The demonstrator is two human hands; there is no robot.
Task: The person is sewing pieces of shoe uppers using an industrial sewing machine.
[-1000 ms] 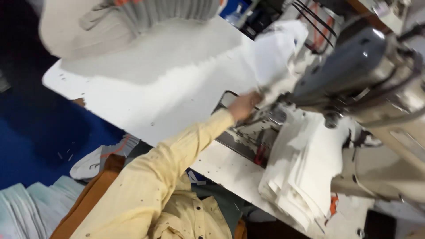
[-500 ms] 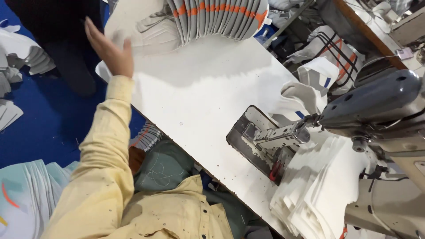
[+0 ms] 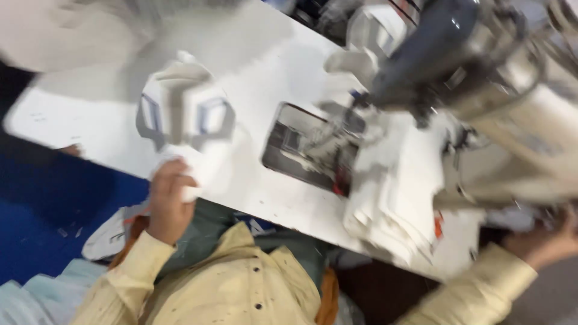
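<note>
The left hand (image 3: pixel 170 201) closes its fingers around the near end of a soft white fabric piece (image 3: pixel 186 123), a limp, folded shape with blue-edged panels that lies on the smooth white table (image 3: pixel 78 120) just beyond the hand. The right hand (image 3: pixel 542 241), at the frame's edge, is blurred and partly cut off; I cannot tell its grip. Between the hands sit a grey metal sewing machine (image 3: pixel 457 54) and a stack of white cloth (image 3: pixel 391 198).
</note>
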